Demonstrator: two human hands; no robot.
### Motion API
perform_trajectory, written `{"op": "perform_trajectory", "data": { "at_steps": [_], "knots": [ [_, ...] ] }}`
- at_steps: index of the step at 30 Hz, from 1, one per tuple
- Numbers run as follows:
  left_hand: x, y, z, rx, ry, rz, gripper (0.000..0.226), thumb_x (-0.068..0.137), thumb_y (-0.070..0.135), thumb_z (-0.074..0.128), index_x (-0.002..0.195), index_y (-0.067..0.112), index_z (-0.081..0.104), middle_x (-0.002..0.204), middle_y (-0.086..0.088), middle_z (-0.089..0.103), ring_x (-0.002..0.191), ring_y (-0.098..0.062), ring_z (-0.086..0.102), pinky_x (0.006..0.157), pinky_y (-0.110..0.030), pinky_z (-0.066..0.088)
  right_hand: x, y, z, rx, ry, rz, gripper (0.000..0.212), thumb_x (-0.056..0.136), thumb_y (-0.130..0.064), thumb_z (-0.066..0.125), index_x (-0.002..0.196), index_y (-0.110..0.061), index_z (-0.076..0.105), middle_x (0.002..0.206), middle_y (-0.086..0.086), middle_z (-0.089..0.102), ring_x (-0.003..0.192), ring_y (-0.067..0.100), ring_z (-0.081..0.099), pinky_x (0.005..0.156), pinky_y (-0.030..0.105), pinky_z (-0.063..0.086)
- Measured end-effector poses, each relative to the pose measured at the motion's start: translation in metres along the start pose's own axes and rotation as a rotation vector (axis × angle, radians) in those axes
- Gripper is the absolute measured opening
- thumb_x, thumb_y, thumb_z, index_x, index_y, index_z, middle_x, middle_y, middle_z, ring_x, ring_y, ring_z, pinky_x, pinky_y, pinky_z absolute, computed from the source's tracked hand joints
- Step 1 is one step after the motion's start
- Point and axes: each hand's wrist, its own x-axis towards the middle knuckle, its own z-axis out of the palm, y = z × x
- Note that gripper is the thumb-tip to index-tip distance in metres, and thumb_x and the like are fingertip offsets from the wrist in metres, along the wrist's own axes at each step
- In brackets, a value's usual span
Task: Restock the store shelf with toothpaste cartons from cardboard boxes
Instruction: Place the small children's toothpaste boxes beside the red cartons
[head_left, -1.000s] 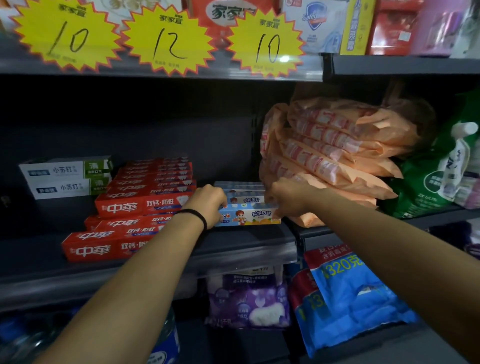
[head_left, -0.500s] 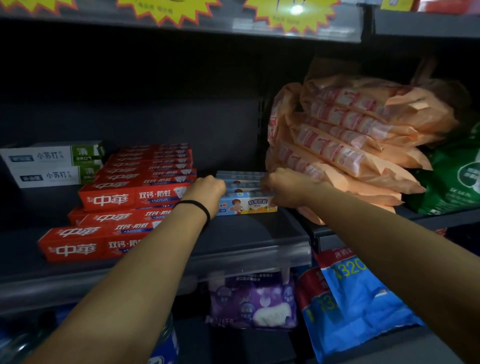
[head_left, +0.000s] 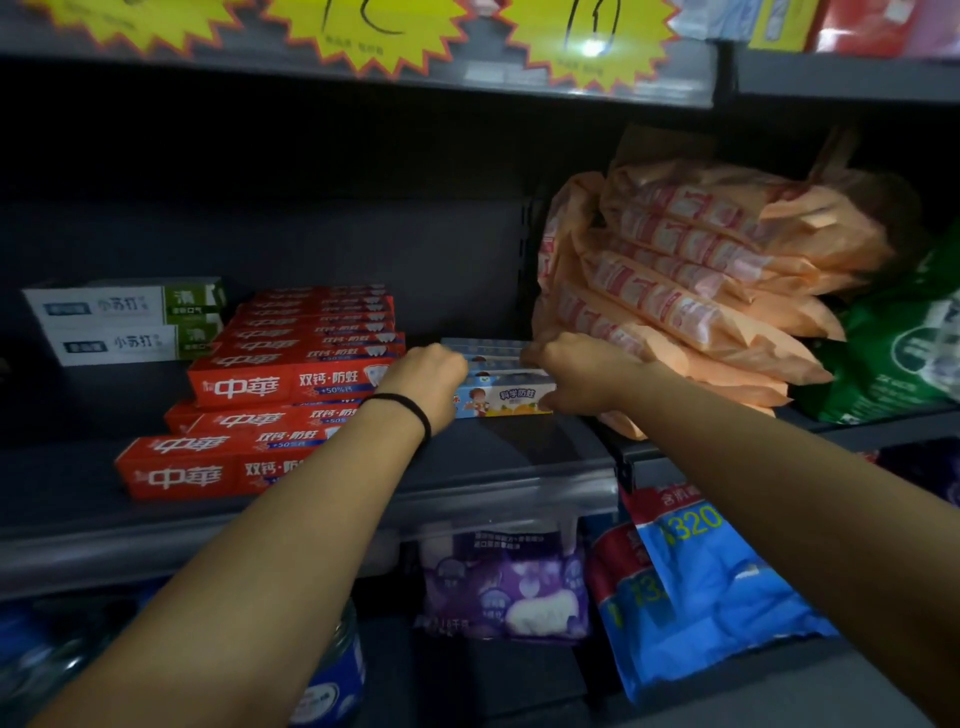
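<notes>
A short row of light blue children's toothpaste cartons (head_left: 501, 400) lies on the dark middle shelf (head_left: 493, 467). My left hand (head_left: 426, 382), with a black band on the wrist, grips the left end of the row. My right hand (head_left: 571, 374) grips its right end. The cartons rest on the shelf between both hands. To the left are several red toothpaste cartons (head_left: 291, 382) stacked in steps, and behind them two white and green toothpaste cartons (head_left: 127, 322).
Orange plastic packs (head_left: 691, 291) are piled right of my right hand, touching it, with a green bag (head_left: 904, 353) further right. Yellow price stars (head_left: 587, 41) hang on the upper shelf edge. Purple (head_left: 509, 592) and blue (head_left: 701, 587) packs sit on the shelf below.
My view has tilted slightly up again after dipping. Both hands stay clamped on the ends of the blue carton row, which has been pushed a little deeper onto the shelf.
</notes>
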Motion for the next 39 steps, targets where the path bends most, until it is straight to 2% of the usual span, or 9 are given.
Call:
{"op": "perform_trajectory", "data": {
  "at_steps": [6, 11, 14, 18, 21, 25, 30, 34, 39],
  "knots": [
    [-0.050, 0.010, -0.020, -0.025, 0.029, 0.103, 0.044, 0.083, 0.020, 0.067, 0.126, 0.016, 0.057, 0.124, -0.009, 0.056, 0.112, -0.029, 0.054, 0.091, -0.041, 0.048, -0.041, -0.033, -0.018, 0.063, 0.070, -0.014, 0.051, 0.083, -0.035, 0.067, 0.129, -0.016, 0.052, 0.128, 0.006, 0.052, 0.117, 0.026, 0.052, 0.091, 0.037, 0.046],
    [-0.122, 0.011, -0.031, -0.038, 0.002, 0.145, 0.044, 0.085, 0.019, 0.066, 0.127, 0.017, 0.057, 0.126, -0.007, 0.057, 0.115, -0.027, 0.053, 0.093, -0.042, 0.047, -0.093, -0.080, -0.022, 0.099, 0.080, -0.059, 0.055, 0.082, -0.031, 0.069, 0.131, -0.015, 0.050, 0.130, 0.005, 0.051, 0.122, 0.025, 0.048, 0.096, 0.034, 0.042],
    [-0.176, 0.012, -0.023, -0.077, -0.084, 0.166, 0.046, 0.083, 0.020, 0.067, 0.128, 0.020, 0.057, 0.126, -0.005, 0.057, 0.114, -0.026, 0.054, 0.092, -0.042, 0.047, -0.129, -0.114, -0.009, 0.145, 0.103, -0.110, 0.050, 0.080, -0.029, 0.069, 0.125, -0.012, 0.054, 0.123, 0.008, 0.053, 0.117, 0.029, 0.051, 0.091, 0.040, 0.045],
    [-0.250, 0.020, 0.022, -0.073, -0.215, 0.219, 0.043, 0.085, 0.026, 0.065, 0.127, 0.021, 0.058, 0.125, -0.003, 0.058, 0.118, -0.025, 0.052, 0.093, -0.039, 0.046, -0.173, -0.161, 0.039, 0.215, 0.035, -0.168, 0.049, 0.080, -0.028, 0.070, 0.124, -0.012, 0.056, 0.121, 0.008, 0.055, 0.114, 0.029, 0.052, 0.089, 0.040, 0.045],
    [-0.292, 0.026, 0.066, -0.102, -0.324, 0.232, 0.044, 0.088, 0.025, 0.062, 0.132, 0.023, 0.054, 0.131, 0.000, 0.055, 0.123, -0.021, 0.048, 0.095, -0.039, 0.045, -0.194, -0.194, 0.076, 0.270, -0.060, -0.204, 0.055, 0.083, -0.030, 0.070, 0.132, -0.014, 0.051, 0.129, 0.007, 0.052, 0.121, 0.026, 0.048, 0.096, 0.035, 0.040],
    [-0.328, 0.036, 0.123, -0.169, -0.443, 0.255, 0.041, 0.089, 0.021, 0.059, 0.129, 0.022, 0.056, 0.130, -0.001, 0.054, 0.121, -0.020, 0.048, 0.093, -0.038, 0.046, -0.206, -0.224, 0.129, 0.298, -0.163, -0.225, 0.058, 0.085, -0.031, 0.068, 0.137, -0.016, 0.046, 0.133, 0.005, 0.049, 0.123, 0.024, 0.046, 0.099, 0.037, 0.041],
    [-0.353, 0.053, 0.194, -0.239, -0.580, 0.270, 0.045, 0.087, 0.013, 0.057, 0.132, 0.020, 0.054, 0.134, -0.002, 0.052, 0.124, -0.022, 0.047, 0.097, -0.040, 0.044, -0.209, -0.236, 0.186, 0.314, -0.262, -0.230, 0.058, 0.087, -0.031, 0.065, 0.139, -0.018, 0.043, 0.136, 0.003, 0.048, 0.125, 0.022, 0.043, 0.100, 0.035, 0.039],
    [-0.366, 0.060, 0.247, -0.301, -0.639, 0.316, 0.052, 0.086, 0.004, 0.052, 0.134, 0.025, 0.052, 0.136, 0.001, 0.051, 0.125, -0.019, 0.045, 0.100, -0.039, 0.043, -0.208, -0.237, 0.227, 0.346, -0.324, -0.208, 0.055, 0.086, -0.033, 0.067, 0.135, -0.020, 0.047, 0.134, 0.002, 0.050, 0.124, 0.022, 0.045, 0.099, 0.034, 0.040],
    [-0.364, 0.060, 0.296, -0.262, -0.619, 0.448, 0.057, 0.085, -0.002, 0.052, 0.137, 0.022, 0.048, 0.140, 0.001, 0.048, 0.129, -0.019, 0.041, 0.104, -0.039, 0.038, -0.196, -0.233, 0.260, 0.344, -0.359, -0.180, 0.055, 0.086, -0.034, 0.066, 0.136, -0.021, 0.046, 0.133, 0.002, 0.049, 0.123, 0.021, 0.045, 0.098, 0.032, 0.038]
  ]
}}
